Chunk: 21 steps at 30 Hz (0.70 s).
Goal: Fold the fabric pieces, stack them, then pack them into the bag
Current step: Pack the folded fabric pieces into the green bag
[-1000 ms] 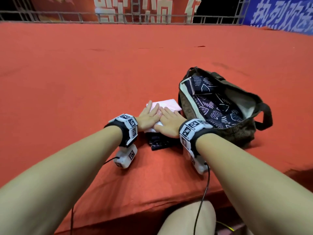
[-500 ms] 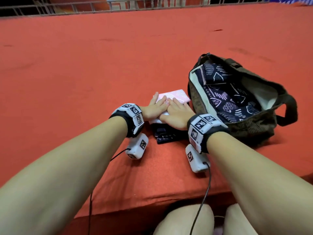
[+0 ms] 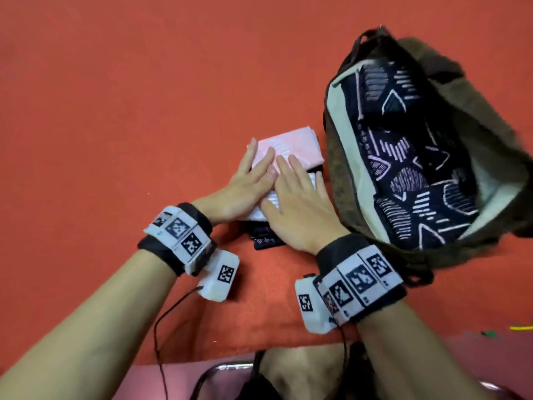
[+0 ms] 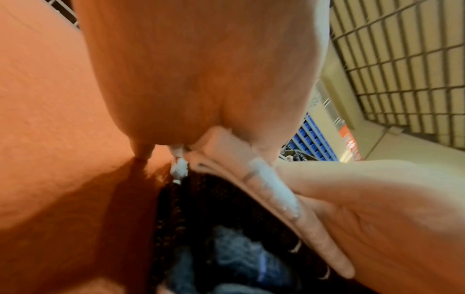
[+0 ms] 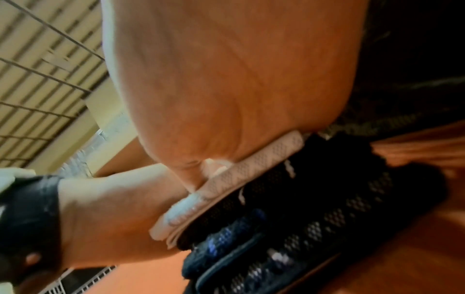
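Pressing flat on the folded stack (image 3: 284, 151), the left hand (image 3: 245, 186) and right hand (image 3: 297, 209) lie side by side with fingers straight, gripping nothing. Pink cloth tops darker pieces on the red table (image 3: 115, 111). Just beside the stack, on the right hand's side, the open bag (image 3: 476, 111) gapes; that hand is nearer, so the coming carry likely runs rightward into it.

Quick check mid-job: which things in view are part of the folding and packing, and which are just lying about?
Part of the job:
- pink folded fabric, top of the stack
- dark patterned fabric beneath it
- open bag with dark patterned lining, right of the stack
- left hand and right hand, flat on the stack

Just lying about:
- red table cover
- metal chair frame below the table edge
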Tool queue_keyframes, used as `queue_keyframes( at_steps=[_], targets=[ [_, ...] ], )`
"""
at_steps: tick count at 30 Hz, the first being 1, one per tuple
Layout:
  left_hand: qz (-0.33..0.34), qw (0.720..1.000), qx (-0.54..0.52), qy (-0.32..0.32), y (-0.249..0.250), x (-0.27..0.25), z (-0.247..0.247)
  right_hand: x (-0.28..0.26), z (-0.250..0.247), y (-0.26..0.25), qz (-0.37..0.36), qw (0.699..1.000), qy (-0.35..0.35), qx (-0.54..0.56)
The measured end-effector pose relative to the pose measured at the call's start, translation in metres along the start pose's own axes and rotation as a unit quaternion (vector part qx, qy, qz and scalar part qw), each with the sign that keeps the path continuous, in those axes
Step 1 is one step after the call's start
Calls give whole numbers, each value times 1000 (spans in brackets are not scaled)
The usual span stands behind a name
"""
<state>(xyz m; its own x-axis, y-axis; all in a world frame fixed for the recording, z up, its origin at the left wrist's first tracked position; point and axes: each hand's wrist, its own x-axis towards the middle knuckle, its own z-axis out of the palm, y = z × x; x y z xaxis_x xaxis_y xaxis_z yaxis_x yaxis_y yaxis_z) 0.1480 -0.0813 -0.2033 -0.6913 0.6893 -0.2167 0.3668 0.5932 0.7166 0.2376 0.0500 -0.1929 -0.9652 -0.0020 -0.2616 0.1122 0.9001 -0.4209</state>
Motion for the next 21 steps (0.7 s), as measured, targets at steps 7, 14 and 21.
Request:
queue_keyframes(
  at_steps=[7,14,21],
  targets=[
    [-160,981,-30,-109,35,5,-32,0,-30,-17,53,994,-98,18],
    [-232,951,-187,78,44,13,-60,11,-75,-22,102,988,-62,102],
    [-395,879,-266,-20,30,27,-57,23,-92,-11,263,939,4,221]
  ],
)
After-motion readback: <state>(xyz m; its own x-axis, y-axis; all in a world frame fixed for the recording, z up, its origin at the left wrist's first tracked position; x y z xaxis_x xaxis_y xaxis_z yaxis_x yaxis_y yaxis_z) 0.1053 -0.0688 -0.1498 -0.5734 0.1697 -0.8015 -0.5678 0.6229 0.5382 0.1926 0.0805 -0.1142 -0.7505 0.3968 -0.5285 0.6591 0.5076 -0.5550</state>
